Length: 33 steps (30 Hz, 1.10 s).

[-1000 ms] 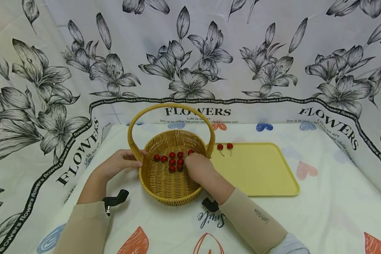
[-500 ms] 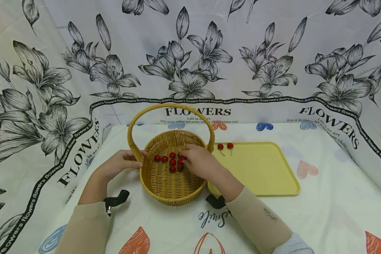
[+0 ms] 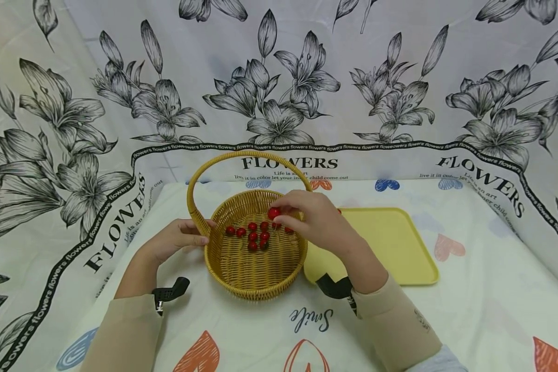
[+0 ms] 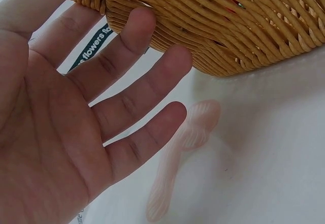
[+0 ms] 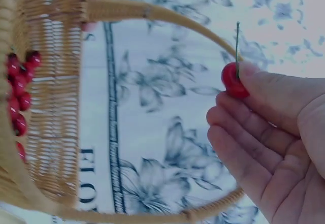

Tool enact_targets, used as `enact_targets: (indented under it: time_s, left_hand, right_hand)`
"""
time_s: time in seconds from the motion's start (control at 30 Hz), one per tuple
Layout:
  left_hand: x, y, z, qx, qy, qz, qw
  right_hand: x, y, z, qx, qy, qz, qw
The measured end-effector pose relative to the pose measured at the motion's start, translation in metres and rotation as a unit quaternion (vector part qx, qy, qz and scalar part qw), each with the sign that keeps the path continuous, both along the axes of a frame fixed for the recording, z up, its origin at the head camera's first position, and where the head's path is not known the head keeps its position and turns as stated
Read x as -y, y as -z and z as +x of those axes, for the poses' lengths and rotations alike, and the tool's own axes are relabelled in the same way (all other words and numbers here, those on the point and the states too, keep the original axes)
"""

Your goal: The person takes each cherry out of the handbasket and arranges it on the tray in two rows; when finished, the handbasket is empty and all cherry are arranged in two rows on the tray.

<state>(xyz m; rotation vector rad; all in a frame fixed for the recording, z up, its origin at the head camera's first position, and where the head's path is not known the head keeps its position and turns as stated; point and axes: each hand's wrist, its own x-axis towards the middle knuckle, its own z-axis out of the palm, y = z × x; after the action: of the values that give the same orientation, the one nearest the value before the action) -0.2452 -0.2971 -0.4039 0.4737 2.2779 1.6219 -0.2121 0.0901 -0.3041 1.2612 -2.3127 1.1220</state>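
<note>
A yellow-brown wicker basket point(image 3: 260, 274) holds several red cherries point(image 3: 252, 236). My left hand point(image 3: 172, 240) pinches the base of its handle on the left side; in the left wrist view the other fingers of that hand point(image 4: 66, 112) spread out beside the basket wall point(image 4: 223, 26). With thumb and fingertips my right hand point(image 3: 325, 219) grips one cherry point(image 3: 274, 213) above the basket's right part. The right wrist view has this cherry point(image 5: 234, 80) with its green stem pointing up, in the fingers of the right hand point(image 5: 277, 137).
A yellow tray point(image 3: 381, 248) lies just right of the basket, partly covered by my right hand and forearm. A bit of red shows at its back edge. The basket's tall arched handle point(image 3: 246, 154) stands up. Behind is a flower-printed cloth point(image 3: 279, 77).
My right hand has risen from the cherries in the basket and moved right, now with a cherry visible in its fingers. It hides most of the two cherries at the tray. The left hand stays put.
</note>
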Motion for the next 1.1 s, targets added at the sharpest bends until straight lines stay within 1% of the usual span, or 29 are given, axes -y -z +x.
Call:
enact_targets:
  time_s: [0.17,0.3,0.47,0.57,0.67,0.8,0.9,0.97,1.1]
  left_hand:
    - [-0.001,-0.001,0.001,-0.001,0.000,-0.001,1.0000]
    - [-0.002,-0.003,0.002,0.003,-0.002,-0.003,1.0000]
    - [-0.002,-0.003,0.002,0.006,-0.006,-0.006,0.9999]
    - [-0.002,-0.004,0.003,0.006,-0.006,-0.006,0.9999]
    - [-0.002,-0.004,0.003,0.004,-0.003,-0.003,1.0000]
    - [-0.002,-0.003,0.002,0.004,-0.003,-0.001,1.0000]
    - [-0.002,-0.002,0.002,0.005,-0.003,-0.002,1.0000]
    - [-0.001,-0.002,0.002,0.004,-0.002,-0.004,1.0000]
    - [-0.001,-0.002,0.001,0.004,-0.004,-0.009,0.9999]
  right_hand:
    - [-0.016,-0.010,-0.001,-0.004,0.012,-0.041,0.9991]
    - [-0.030,-0.015,-0.003,0.005,0.029,-0.069,0.9972]
    - [-0.049,-0.019,-0.008,0.019,0.056,-0.085,0.9946]
    - [-0.063,-0.020,-0.012,0.021,0.094,-0.079,0.9922]
    - [-0.077,-0.019,-0.017,0.026,0.141,-0.068,0.9873]
    - [-0.093,-0.018,-0.021,0.036,0.200,-0.046,0.9781]
    - [-0.102,-0.016,-0.025,0.042,0.240,-0.033,0.9694]
    - [-0.107,-0.014,-0.027,0.048,0.261,-0.025,0.9638]
    - [-0.117,-0.011,-0.032,0.072,0.286,-0.006,0.9554]
